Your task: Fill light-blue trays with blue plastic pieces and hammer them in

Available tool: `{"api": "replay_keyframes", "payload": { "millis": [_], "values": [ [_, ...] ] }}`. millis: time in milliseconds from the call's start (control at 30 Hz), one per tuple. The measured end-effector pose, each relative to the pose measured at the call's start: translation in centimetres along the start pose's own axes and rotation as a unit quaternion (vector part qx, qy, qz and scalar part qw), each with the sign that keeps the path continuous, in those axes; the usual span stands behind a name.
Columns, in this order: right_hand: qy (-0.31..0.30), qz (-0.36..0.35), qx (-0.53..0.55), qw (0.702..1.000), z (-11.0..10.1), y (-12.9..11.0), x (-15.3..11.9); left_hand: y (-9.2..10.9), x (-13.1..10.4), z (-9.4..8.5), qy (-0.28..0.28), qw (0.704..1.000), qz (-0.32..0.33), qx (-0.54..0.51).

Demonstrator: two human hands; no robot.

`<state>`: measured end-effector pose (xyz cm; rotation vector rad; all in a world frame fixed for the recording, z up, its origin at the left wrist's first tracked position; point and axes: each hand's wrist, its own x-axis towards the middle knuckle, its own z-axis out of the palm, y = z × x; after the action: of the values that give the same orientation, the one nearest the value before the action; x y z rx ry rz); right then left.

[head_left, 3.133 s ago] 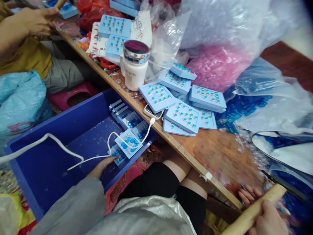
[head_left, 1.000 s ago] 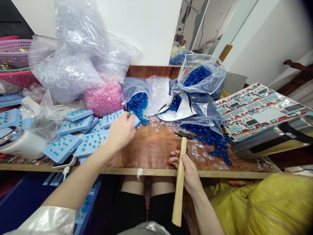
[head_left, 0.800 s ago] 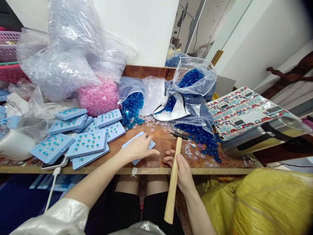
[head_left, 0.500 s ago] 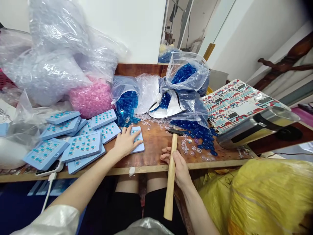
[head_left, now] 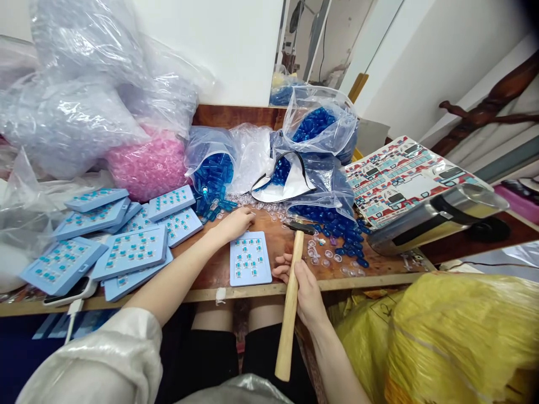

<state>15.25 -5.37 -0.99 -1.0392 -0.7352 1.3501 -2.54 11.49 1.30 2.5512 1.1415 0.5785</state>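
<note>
My right hand (head_left: 306, 289) is wrapped around the wooden handle of a hammer (head_left: 289, 314). The hammer's dark head points away from me, just above or on the table. Beyond the far edge of a light blue panel (head_left: 261, 274) is my left hand (head_left: 238, 223), its fingers curled down by small clear plastic pieces (head_left: 273, 210). Whatever its fingertips pinch is hidden. Small turquoise pieces sit in rows on that panel, which lies flat in front of me. Several similar blue panels (head_left: 135, 247) are piled on the left.
Spilled dark blue plastic pieces (head_left: 349, 241) lie on the right, before open plastic bags (head_left: 322, 120) of them. A bag of pink pieces (head_left: 147, 165) stands back left. A steel tumbler (head_left: 412, 230) lies tilted against a printed sheet (head_left: 391, 179). A yellow sack (head_left: 455, 336) bulges at lower right.
The blue panel has moved right and closer to me, beside the hammer. My left hand has left it and reached farther forward, fingers now curled. My right hand still grips the hammer.
</note>
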Motion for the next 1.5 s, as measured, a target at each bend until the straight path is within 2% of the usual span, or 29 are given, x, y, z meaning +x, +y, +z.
{"api": "replay_keyframes", "payload": {
  "millis": [100, 200, 300, 467, 600, 667, 733, 867, 967, 1100, 1167, 1267, 1367, 1433, 1500],
  "values": [
    [-0.003, -0.003, 0.007, 1.000, -0.2, 0.2, 0.0, -0.4, -2.0, 0.0, 0.035, 0.995, -0.055, -0.077],
    [-0.006, -0.001, 0.009, 1.000, -0.2, 0.3, 0.1, 0.3, -5.3, -0.8, 0.051, 0.979, -0.101, -0.169],
    [-0.008, 0.006, 0.004, 1.000, 0.0, 0.3, 0.2, 1.2, -7.7, -1.2, 0.059, 0.973, -0.115, -0.190],
    [-0.001, 0.003, -0.028, 1.000, 0.3, 0.2, 0.1, 1.8, -8.6, -0.6, 0.098, 0.966, -0.135, -0.196],
    [-0.007, -0.006, -0.068, 0.998, 0.6, -0.2, -0.2, 1.8, -8.7, -0.1, 0.086, 0.976, -0.119, -0.162],
    [-0.019, 0.000, -0.127, 0.992, 0.8, -0.7, -0.6, 1.7, -8.9, 0.1, 0.085, 0.982, -0.108, -0.128],
    [-0.045, -0.004, -0.241, 0.970, 1.1, -1.3, -1.1, 1.7, -9.2, 0.5, 0.094, 0.985, -0.105, -0.101],
    [-0.107, -0.095, -0.466, 0.873, 2.8, -2.4, -2.0, 1.6, -9.4, 1.4, 0.119, 0.985, -0.108, -0.069],
    [-0.116, -0.144, -0.533, 0.826, 4.3, -2.6, -1.9, 1.6, -9.4, 1.7, 0.132, 0.984, -0.103, -0.060],
    [-0.122, -0.109, -0.613, 0.773, 5.6, -2.8, -1.4, 1.7, -9.5, 2.0, 0.130, 0.985, -0.101, -0.050],
    [-0.114, -0.123, -0.606, 0.778, 5.7, -3.0, -1.4, 1.6, -9.6, 2.0, 0.129, 0.985, -0.098, -0.057],
    [-0.096, -0.158, -0.567, 0.803, 5.6, -3.2, -1.8, 0.9, -9.4, 1.6, 0.144, 0.983, -0.084, -0.079],
    [-0.096, -0.160, -0.545, 0.817, 5.1, -2.9, -2.1, -0.5, -8.3, 0.3, 0.178, 0.980, -0.083, -0.019],
    [-0.092, -0.152, -0.539, 0.823, 4.7, -2.6, -2.2, -1.6, -7.2, -0.6, 0.152, 0.981, -0.105, 0.058],
    [-0.089, -0.150, -0.536, 0.826, 4.2, -2.3, -2.2, -2.5, -6.3, -1.1, 0.092, 0.981, -0.131, 0.113]
  ]
}}
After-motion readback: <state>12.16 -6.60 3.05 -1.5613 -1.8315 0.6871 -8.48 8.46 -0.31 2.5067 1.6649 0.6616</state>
